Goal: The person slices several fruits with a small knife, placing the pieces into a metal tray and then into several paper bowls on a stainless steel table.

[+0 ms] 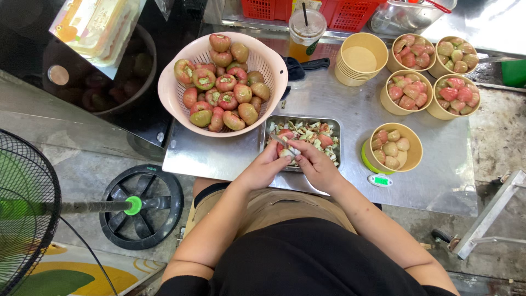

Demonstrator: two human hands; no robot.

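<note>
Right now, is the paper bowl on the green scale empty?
No, the paper bowl on the green scale already holds several pale peeled fruit pieces.

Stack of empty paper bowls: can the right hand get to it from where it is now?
Probably yes. The right hand is over the metal tray, and the bare tabletop between it and the stack of empty paper bowls looks unobstructed.

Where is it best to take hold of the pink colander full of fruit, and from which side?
Grip the pink colander by its broad rolled rim, probably with both hands from the left and right sides: fruit is heaped inside, so the bare rim is the free part.
</note>
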